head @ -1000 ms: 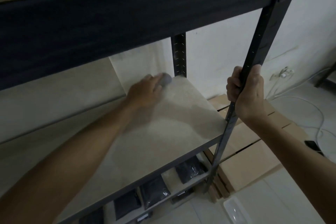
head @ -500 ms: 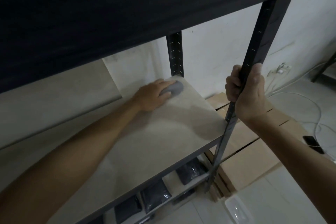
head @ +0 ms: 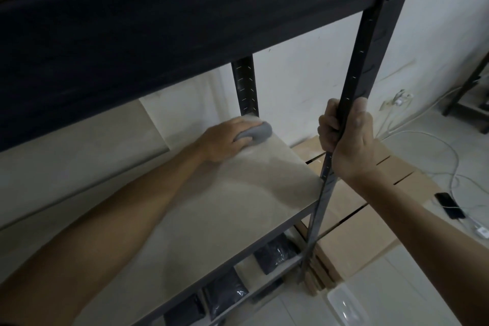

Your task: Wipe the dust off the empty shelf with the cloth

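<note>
Fingers of the left hand (head: pixel 225 141) are curling over a grey cloth (head: pixel 256 134) at the shelf (head: pixel 238 206)'s far right corner, arm outstretched; the right hand (head: pixel 345 140) is gripping the front upright (head: pixel 360 66).

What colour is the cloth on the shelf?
Grey. The cloth shows best in the head view, under the left hand.

matt pale wood shelf (head: pixel 211 209), grey cloth (head: pixel 258 133), dark metal post (head: pixel 357 82)

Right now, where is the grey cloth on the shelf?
In the head view, the grey cloth lies under the left hand at the shelf's far right corner, just in front of the rear black post.
</note>
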### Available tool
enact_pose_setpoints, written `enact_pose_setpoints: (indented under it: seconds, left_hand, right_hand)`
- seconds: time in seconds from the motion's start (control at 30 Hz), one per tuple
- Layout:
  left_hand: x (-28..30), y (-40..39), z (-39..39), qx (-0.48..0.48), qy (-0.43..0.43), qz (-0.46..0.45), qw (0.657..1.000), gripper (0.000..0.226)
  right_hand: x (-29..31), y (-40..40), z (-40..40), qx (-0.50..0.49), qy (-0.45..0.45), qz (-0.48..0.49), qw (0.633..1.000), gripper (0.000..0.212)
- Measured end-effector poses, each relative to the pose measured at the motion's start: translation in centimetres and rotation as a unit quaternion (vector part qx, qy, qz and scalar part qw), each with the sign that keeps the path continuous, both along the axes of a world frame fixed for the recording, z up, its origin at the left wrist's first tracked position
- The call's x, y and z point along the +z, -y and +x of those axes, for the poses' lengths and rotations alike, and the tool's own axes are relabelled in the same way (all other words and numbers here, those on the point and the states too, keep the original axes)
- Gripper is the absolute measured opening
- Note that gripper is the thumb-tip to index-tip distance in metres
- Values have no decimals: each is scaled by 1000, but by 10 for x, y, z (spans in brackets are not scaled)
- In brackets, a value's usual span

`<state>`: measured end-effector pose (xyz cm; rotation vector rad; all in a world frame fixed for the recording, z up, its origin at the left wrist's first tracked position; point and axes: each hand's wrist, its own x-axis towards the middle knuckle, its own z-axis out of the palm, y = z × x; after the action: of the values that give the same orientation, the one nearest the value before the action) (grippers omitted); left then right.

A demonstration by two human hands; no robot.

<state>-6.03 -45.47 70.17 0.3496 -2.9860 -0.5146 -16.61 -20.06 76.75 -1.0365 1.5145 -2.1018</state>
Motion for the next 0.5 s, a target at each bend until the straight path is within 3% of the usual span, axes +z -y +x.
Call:
enact_pose_setpoints:
  seconds: [0.23,0.43,0.5]
  left_hand:
    - [-18,14,-27,49,-34,-12,998,50]
    - [-17,-6,-9,-104,10,70,992,53]
    - [-8,-1,-16,-114,17,84,990,52]
  right_hand:
    - [-3,2,-3,-16,-16,4,1000,67]
    - [-4,1,-2,-20,-28,-5,999,71]
    - [-4,1,-2,-25,-37,2,999,65]
